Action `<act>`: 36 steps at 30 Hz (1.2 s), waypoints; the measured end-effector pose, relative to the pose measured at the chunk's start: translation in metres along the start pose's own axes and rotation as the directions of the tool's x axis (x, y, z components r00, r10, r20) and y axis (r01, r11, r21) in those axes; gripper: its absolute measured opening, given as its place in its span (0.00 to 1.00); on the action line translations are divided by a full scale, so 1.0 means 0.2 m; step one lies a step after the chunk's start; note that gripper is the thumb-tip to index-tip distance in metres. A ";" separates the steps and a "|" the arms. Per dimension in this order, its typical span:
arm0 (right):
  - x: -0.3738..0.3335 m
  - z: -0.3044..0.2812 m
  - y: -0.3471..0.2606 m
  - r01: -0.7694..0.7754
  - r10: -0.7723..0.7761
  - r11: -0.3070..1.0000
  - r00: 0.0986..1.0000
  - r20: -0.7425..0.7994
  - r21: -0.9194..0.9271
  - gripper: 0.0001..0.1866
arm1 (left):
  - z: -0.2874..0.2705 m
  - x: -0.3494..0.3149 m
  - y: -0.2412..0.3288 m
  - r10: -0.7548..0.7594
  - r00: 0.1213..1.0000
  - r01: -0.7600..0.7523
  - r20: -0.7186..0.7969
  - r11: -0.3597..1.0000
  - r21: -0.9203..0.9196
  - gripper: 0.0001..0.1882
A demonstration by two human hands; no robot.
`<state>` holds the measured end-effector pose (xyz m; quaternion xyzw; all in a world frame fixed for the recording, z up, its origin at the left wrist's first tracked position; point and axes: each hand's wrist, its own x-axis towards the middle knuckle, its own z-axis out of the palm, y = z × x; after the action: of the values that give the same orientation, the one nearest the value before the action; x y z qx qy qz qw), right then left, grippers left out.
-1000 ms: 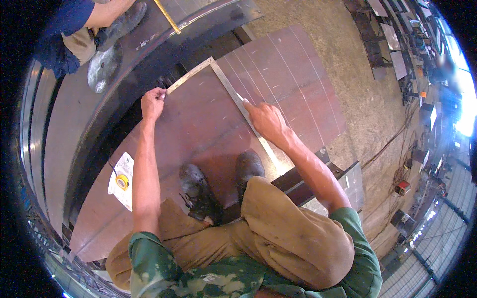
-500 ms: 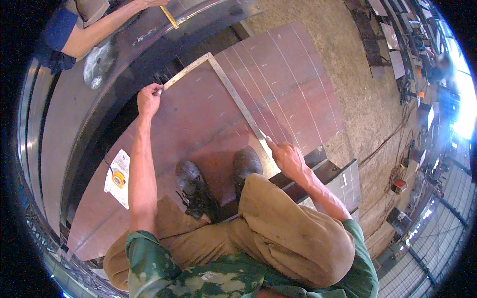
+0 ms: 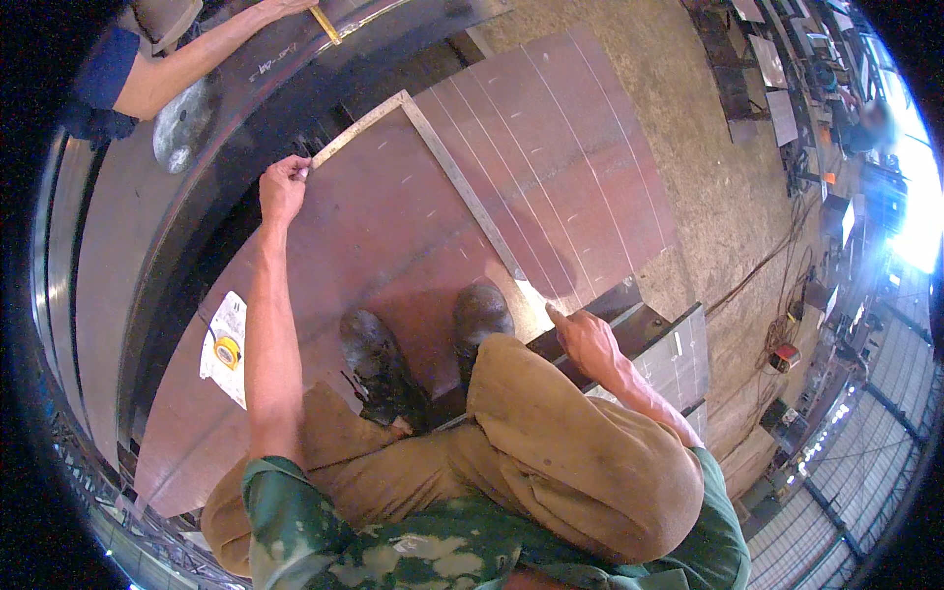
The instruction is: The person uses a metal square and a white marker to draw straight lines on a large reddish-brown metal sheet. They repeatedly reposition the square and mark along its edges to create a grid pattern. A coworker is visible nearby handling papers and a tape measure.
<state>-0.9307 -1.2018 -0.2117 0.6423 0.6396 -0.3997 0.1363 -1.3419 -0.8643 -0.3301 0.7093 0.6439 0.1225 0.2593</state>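
Observation:
A steel L-shaped framing square (image 3: 462, 184) lies flat on a reddish-brown metal plate (image 3: 393, 231), its corner pointing away from me. My left hand (image 3: 283, 192) pinches the free end of its shorter arm at the plate's far left edge; a small whitish bit shows at the fingertips. My right hand (image 3: 590, 344) is at the plate's near right edge, just past the end of the longer arm and apart from it. Its fingers are curled with the index finger forward; what they hold, if anything, is hidden. Several pale lines run across the plate right of the square.
My boots (image 3: 482, 320) stand on the plate. A yellow tape measure (image 3: 227, 352) rests on a white sheet (image 3: 228, 320) beside my left forearm. Far left, another person's arm (image 3: 197, 69) reaches over a large curved metal piece (image 3: 108, 256). Cables (image 3: 777, 334) lie on the floor at right.
My right hand has come off the end of the square's longer arm and moved right and nearer to me. My left hand stays at the shorter arm's end. The view has shifted slightly.

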 end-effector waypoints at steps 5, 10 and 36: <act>-0.08 0.07 0.05 -0.051 0.051 0.999 0.996 0.076 -0.006 0.30 | 0.01 0.00 0.00 -0.035 0.999 0.035 0.006 0.999 -0.034 0.09; -0.15 0.11 0.10 0.032 -0.032 0.999 0.999 -0.008 -0.016 0.29 | 0.01 0.01 0.00 -0.009 1.000 0.009 -0.008 1.000 0.011 0.08; -0.29 0.17 0.12 -0.198 0.212 0.976 0.959 0.188 -0.091 0.16 | 0.00 0.02 -0.01 0.028 0.999 -0.026 0.019 0.994 -0.105 0.08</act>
<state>-0.9120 -1.2692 -0.2019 0.6574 0.5668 -0.4218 0.2621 -1.3428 -0.8610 -0.3321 0.7046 0.6242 0.1523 0.3011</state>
